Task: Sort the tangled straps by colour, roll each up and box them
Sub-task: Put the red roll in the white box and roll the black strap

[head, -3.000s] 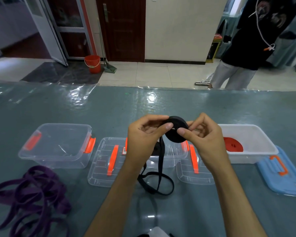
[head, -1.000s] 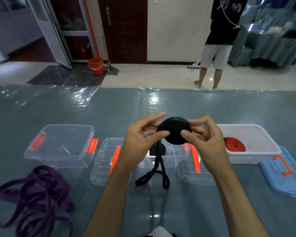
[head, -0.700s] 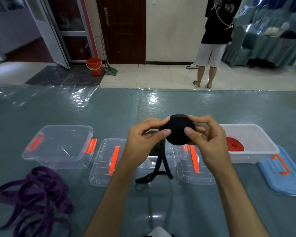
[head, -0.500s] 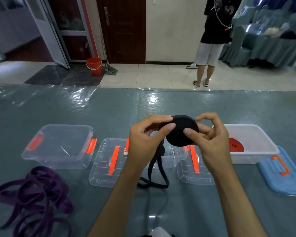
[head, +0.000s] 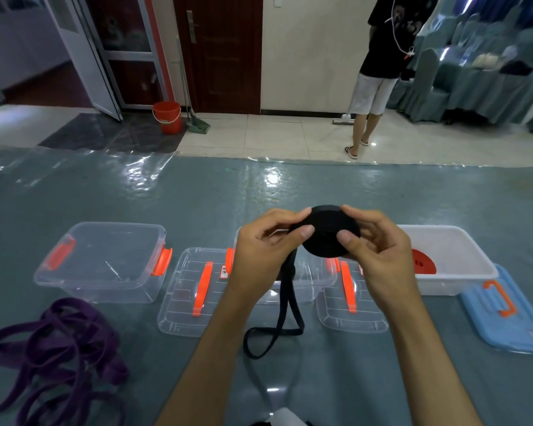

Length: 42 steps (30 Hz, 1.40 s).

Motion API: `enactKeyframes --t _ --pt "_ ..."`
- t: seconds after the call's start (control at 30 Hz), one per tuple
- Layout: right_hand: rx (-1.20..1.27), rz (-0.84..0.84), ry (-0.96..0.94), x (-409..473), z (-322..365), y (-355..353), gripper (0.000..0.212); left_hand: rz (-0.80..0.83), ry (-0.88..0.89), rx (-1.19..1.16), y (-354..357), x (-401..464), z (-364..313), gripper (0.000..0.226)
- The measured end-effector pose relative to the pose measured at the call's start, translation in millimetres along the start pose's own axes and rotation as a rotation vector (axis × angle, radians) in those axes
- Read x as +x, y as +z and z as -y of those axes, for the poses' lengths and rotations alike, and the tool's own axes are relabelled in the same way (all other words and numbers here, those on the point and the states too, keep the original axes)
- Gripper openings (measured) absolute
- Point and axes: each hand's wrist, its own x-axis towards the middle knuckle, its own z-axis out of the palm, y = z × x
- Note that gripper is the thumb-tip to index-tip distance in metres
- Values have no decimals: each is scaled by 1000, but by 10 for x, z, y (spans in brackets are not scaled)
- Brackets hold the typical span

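Near left I see purple straps (head: 53,348) tangled on table (head: 197,195), both hands mid-air, left hand (head: 265,250) & right hand (head: 379,253) pinching black strap roll (head: 326,238), tail dangling to table, small lid label (head: 224,271) unreadable, red roll (head: 425,262) in white box (head: 462,272) far right.

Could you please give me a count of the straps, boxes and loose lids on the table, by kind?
Straps: 3, the black strap being rolled, the purple strap in a heap, the red roll
Boxes: 3, left clear box, middle clear box, white box
Loose lids: 3, two clear lids, one blue lid
Total: 9
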Motion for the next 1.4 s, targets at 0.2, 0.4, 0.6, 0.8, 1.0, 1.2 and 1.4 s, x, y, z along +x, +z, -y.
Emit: enactKeyframes --t 0.2,0.4,0.6,0.8,1.0,1.2,1.4 --pt "45 21 97 9 15 71 28 -217 30 -23 135 -98 50 30" --pt "80 13 87 14 -9 154 40 -85 -7 -36 3 -17 -27 31" --pt "3 16 4 16 18 109 40 -151 5 -38 40 -23 -30 28" --pt "70 -7 124 -21 -15 73 29 -102 -14 -36 -17 -7 -60 39" --pt "-5 -42 -26 -27 -7 153 43 -49 -117 -75 33 10 -78 27" --pt "70 45 145 -32 -70 202 32 -60 -108 -11 -84 28 -52 27" --pt "15 56 66 -16 -98 250 39 -85 -160 -124 -164 25 -14 22"
